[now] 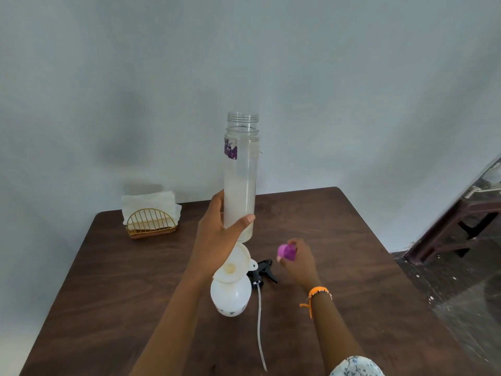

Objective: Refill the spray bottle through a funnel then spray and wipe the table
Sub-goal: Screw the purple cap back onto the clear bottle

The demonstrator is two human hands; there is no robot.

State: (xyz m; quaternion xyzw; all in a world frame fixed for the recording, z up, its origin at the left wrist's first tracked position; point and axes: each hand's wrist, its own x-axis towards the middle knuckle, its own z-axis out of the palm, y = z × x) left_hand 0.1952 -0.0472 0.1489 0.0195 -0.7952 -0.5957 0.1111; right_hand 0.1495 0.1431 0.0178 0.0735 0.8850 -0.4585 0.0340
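Left hand (217, 234) wraps low on clear water bottle (240, 175), upright, uncapped, nearly full. I judge it heavy, smooth, maybe slippery; a mid-body grip would suit the tilt better. Just below: funnel (234, 265) seated in white spray bottle (231, 294), light, tippy. Right hand (296, 260) pinches purple cap (286, 251) over table (135, 280). Sprayer head (262, 271) lies beside.
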